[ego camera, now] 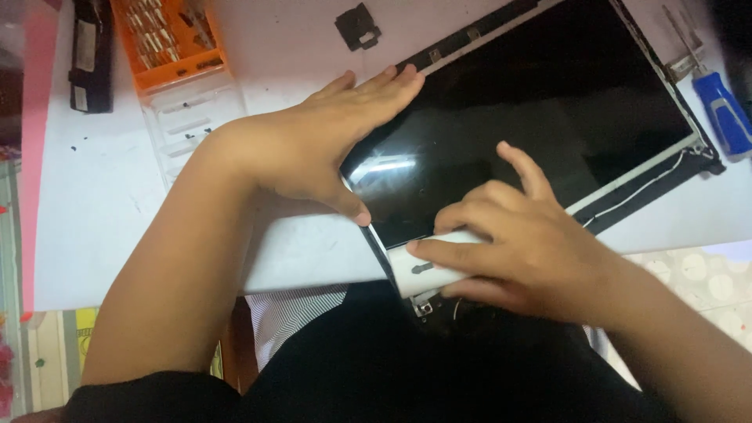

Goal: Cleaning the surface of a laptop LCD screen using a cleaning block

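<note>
On the white table (102,204), I see a laptop screen panel (533,102) lying face up, tilted across the top right, its near corner hanging over the table's edge towards the body. Left hand (321,141) lies flat along the panel's left edge, fingers straight and together, thumb pressed at the glass near the lower corner; it grips nothing, just presses. Right hand (517,251) is curled around a white hinge cover (427,270) at the panel's near corner, thumb along its top, fingers underneath, index finger lifted and resting on the dark glass. A thin white cable (642,188) runs along the panel's lower right edge. Far right, a blue-handled screwdriver (724,113) lies just beside the panel. Top left, an orange bit case (168,39) sits beside a black battery pack (90,55), and a small black bracket (359,27) lies apart above the panel.
</note>
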